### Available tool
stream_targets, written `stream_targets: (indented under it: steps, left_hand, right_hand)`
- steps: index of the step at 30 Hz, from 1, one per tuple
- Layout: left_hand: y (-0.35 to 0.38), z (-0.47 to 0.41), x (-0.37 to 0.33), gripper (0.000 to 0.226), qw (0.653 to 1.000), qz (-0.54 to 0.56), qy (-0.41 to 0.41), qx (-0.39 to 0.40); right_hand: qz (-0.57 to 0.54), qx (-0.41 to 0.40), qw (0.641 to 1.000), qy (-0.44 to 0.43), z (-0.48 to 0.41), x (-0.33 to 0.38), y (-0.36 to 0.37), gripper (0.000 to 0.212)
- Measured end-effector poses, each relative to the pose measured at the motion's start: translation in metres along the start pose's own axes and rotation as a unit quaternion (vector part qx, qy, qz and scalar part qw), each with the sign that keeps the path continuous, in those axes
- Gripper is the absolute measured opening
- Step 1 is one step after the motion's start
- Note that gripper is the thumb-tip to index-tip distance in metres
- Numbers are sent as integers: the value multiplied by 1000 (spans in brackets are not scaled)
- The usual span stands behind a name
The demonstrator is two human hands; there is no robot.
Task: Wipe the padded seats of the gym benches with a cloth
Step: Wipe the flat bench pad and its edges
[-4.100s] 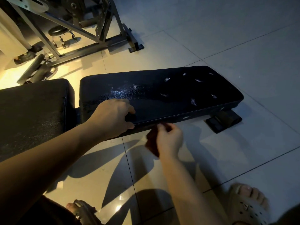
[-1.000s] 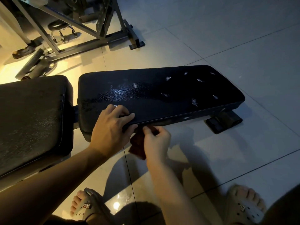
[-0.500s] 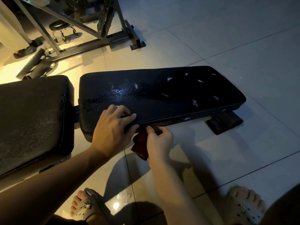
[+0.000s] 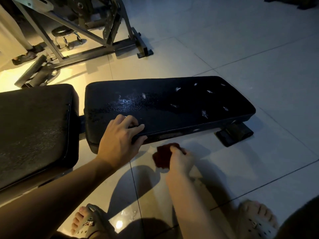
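Left hand (image 4: 120, 140) — fingers curled over bench pad (image 4: 172, 107) near edge | right hand (image 4: 181, 160) — clenched round dark red cloth (image 4: 163, 156), below pad.

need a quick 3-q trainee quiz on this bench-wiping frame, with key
1. True or false: the dark red cloth lies on top of the long pad.
2. The left hand: A) grips the long pad's near edge; B) holds the cloth; C) holds nothing.
3. Which hand holds the cloth?
Key: 1 false, it is held below the pad's near edge. 2 A. 3 the right hand.
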State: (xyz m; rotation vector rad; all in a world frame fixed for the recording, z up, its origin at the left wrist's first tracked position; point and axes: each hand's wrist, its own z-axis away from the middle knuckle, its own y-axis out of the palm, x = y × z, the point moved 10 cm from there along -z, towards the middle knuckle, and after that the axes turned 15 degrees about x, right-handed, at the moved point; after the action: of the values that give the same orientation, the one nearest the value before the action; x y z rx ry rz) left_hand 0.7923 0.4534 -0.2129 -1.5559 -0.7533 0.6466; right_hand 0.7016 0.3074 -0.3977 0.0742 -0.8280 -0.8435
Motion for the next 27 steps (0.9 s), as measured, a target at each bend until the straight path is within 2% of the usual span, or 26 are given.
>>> stream_targets:
  steps: [3,6,8,11,18,21,22,24,25,27]
  left_hand:
    - [-2,0,-1,34,1000,2,2,-4]
    - [-2,0,-1,34,1000,-2,2,-8]
    - [-1,1,0,34,1000,-3,1,-7]
    - [1,0,-1,40,1000,-4,0,1]
    - [-2,-1,-1,35,1000,-1,-2,-1]
    - [1,-1,-2,35,1000,-4,0,-1]
    - [1,0,-2,35,1000,-7,1,-1]
    - [1,1,-1,36,1000,-12,1,-3]
    - [1,0,-1,36,1000,-14,0,-3]
    - [0,-1,-2,40,1000,-14,2,0]
  right_hand:
    - [-56,94,990,94,16,-25,49,22]
    - [-151,137,973,104,8,-18,66,32]
    - [-184,139,966,115,0,-12,65,37]
    - [-212,125,962,118,-13,-7,54,28]
    - [-274,32,961,18,-42,32,-4,23]
    - [-241,-25,970,-7,-37,26,-21,17]
    - [-208,-11,978,3,-30,16,-14,21]
    - [-159,68,984,34,-14,-10,17,36]
    - [-141,102,983,49,-4,-20,35,33]
    - [-98,87,988,86,9,-28,48,15]
